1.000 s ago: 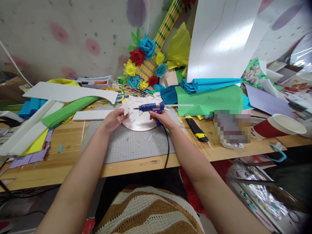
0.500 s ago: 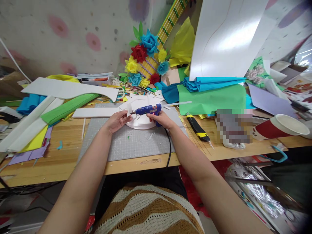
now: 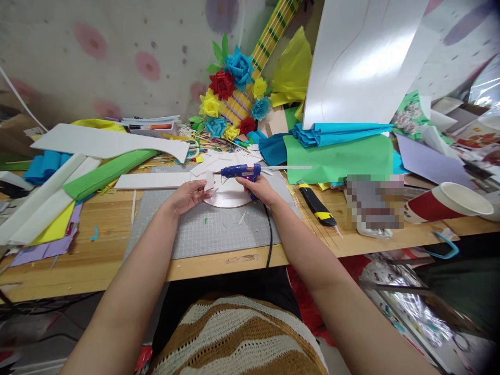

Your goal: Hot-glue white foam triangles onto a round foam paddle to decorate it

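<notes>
My right hand [image 3: 255, 188] is wrapped round the grip of a blue hot glue gun [image 3: 236, 171], its nozzle pointing left and a glue stick [image 3: 289, 167] jutting from its back. Pinched in my left hand [image 3: 190, 196] is a small white piece of board [image 3: 210, 180], close to the nozzle; I cannot tell whether they touch. Below both hands a rounded white board [image 3: 230, 199] lies on the grey cutting mat [image 3: 219, 234]. A long white strip [image 3: 152, 180] extends left from near it. The gun's black cord [image 3: 270, 237] hangs over the table edge.
A black and yellow utility knife [image 3: 317, 204] lies right of the mat, with a paper cup [image 3: 447, 203] farther right. Rolled crepe paper [image 3: 109, 172] is on the left. At the back stand a flower-covered paper guitar [image 3: 236, 101] and a tall white board [image 3: 359, 62].
The glue gun has tipped to lie more level, and its nozzle now sits slightly higher. The white piece in my left hand has turned and shifted a little to the right.
</notes>
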Available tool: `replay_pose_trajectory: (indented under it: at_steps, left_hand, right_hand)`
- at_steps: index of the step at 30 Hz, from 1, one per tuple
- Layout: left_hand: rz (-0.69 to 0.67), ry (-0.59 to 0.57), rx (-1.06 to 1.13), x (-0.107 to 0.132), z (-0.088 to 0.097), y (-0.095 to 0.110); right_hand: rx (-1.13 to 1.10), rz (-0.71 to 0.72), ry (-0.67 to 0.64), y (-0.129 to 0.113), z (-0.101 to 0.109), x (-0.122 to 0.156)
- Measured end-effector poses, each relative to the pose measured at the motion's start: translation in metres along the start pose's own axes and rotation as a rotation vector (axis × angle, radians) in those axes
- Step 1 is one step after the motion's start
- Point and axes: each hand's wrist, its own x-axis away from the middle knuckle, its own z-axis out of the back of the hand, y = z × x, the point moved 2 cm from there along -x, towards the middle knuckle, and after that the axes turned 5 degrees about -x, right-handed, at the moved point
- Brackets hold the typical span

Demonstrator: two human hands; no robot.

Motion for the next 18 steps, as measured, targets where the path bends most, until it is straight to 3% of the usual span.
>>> replay_pose_trajectory:
  at_steps: [4,6,9,13,18]
  left_hand:
    - [-0.057,0.009,-0.085,0.001,0.000,0.001]
    - [-0.155,0.082,-0.182,0.003,0.001,0.000]
    - [-0.361,0.138,-0.500,0.008,-0.001,-0.001]
    - [-0.565,-0.029,-0.986,0.016,-0.006,-0.004]
    - [-0.582,-0.157,-1.280,0.018,-0.004,-0.006]
  right_hand:
    - [-0.073,-0.021,-0.009,-0.002,0.001,0.001]
    - [-0.144,-0.017,-0.007,-0.003,0.003,0.001]
    - [-0.280,-0.021,0.072,-0.001,0.009,-0.004]
    - [-0.416,-0.010,0.215,0.003,0.022,-0.012]
    - [-0.479,0.001,0.262,0.003,0.028,-0.015]
